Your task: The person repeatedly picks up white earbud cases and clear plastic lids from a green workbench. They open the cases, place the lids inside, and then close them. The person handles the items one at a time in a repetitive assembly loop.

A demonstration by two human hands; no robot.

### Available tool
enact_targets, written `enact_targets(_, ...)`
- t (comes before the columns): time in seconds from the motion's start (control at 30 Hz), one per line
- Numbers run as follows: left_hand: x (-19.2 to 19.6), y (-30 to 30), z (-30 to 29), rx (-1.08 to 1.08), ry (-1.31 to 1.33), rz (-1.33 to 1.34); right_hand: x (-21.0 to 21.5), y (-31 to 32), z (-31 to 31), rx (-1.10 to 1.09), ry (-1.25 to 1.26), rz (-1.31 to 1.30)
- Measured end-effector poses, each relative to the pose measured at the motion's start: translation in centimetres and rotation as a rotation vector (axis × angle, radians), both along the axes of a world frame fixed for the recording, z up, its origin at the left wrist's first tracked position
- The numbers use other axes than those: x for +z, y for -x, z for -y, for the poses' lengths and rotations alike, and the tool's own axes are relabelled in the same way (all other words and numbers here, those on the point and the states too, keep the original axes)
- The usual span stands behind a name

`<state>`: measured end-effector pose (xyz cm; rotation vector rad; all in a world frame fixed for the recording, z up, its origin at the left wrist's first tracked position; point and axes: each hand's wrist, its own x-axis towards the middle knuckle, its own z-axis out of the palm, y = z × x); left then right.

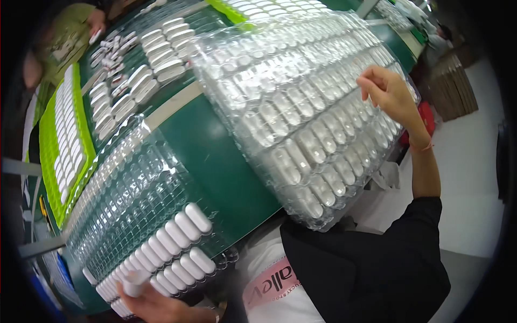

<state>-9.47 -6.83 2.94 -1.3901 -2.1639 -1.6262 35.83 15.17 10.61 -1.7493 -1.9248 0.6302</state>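
At the lower left, my left hand is closed around a white rounded case, partly blurred. It is over a clear plastic tray with rows of capsule-shaped pockets. White capsule-shaped cases fill the pockets nearest me, while the farther pockets hold none. My right hand hovers over the right side of a big stack of clear blister trays. Its fingers are loosely bent with the tips apart, and nothing shows between them.
Across the green table lie grouped white cases and smaller loose pieces. Bright green trays of white cases stand at the left and far side. Another person works at the far left. Stacked cardboard is on the floor at right.
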Motion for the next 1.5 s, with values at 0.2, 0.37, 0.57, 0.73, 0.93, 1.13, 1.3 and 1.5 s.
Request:
enact_targets(0.2, -0.2, -12.7, -4.9, -0.444, -0.120, 0.476, -1.5, -3.4, 7.8, -0.146, 0.053, 0.307)
enact_targets(0.37, -0.5, -15.0, -5.4, -0.700, -0.142, 0.566, -2.9, -3.2, 9.6, -0.167, 0.016, 0.463)
enact_targets(0.57, -0.8, -13.6, -5.0, -0.753, 0.010, 0.573, -3.1, -4.0, 8.8, -0.082, -0.189, 0.350)
enact_targets(0.73, -0.3, -12.8, -5.4, -0.765, 0.071, 0.836, -0.6, 1.9, 4.8, 0.073, 0.000, -0.178)
enact_targets(0.93, 0.0, -11.4, -6.0, -0.625, 0.002, 0.978, -1.5, 12.7, 0.3, 0.431, 0.427, -0.729)
enact_targets(1.13, -0.3, -9.8, -5.6, -0.552, -0.027, 1.025, -3.3, 19.0, -0.6, 0.626, 0.504, -0.766)
enact_targets(1.3, -0.4, -9.3, -5.8, -0.587, -0.020, 1.085, -3.9, 20.7, -0.5, 0.689, 0.531, -0.618)
enact_targets(1.5, -0.8, -9.4, -6.5, -0.617, -0.041, 1.226, -4.7, 20.8, 0.0, 0.699, 0.501, -0.638)
